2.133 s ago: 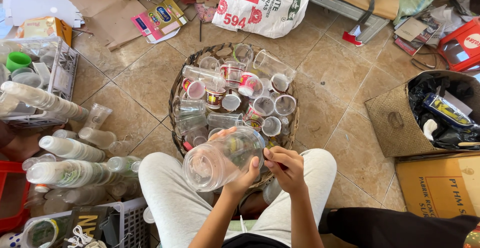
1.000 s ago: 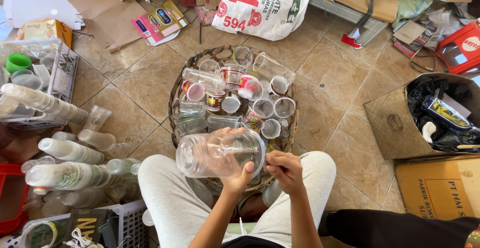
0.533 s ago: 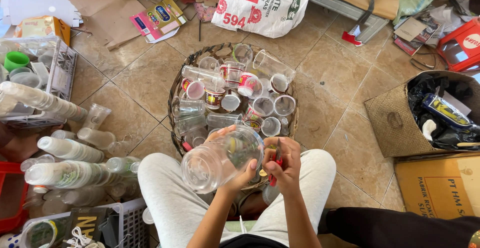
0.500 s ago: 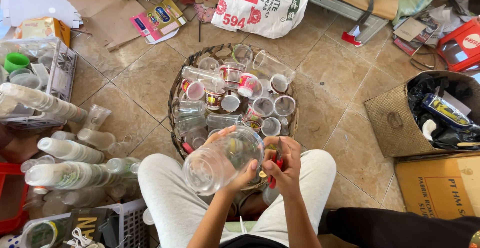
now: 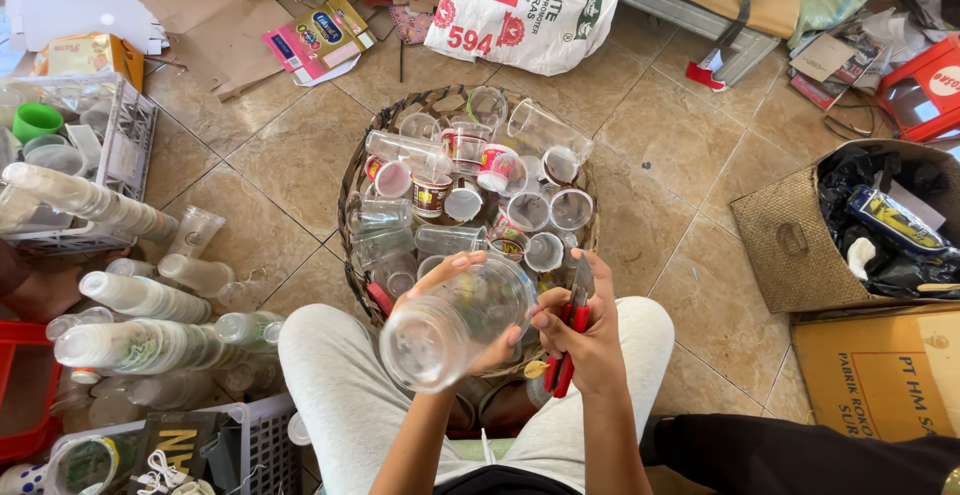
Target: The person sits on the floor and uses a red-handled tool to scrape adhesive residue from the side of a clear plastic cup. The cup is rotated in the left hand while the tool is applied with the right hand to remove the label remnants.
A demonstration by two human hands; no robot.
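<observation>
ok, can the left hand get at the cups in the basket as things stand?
Probably not yet. The left hand is full, wrapped around a clear plastic cup. The basket lies open just beyond it with nothing above the cups, so only the occupied grip blocks it.

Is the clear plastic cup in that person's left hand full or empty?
Empty. The clear cup, held tipped on its side in the left hand, is see-through all the way down, with nothing inside.

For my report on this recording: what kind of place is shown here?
Probably an informal sorting spot for recyclable plastic: a round woven basket full of clear plastic cups, stacked clear cups on the brown tiled floor, and flattened brown cardboard nearby.
</observation>
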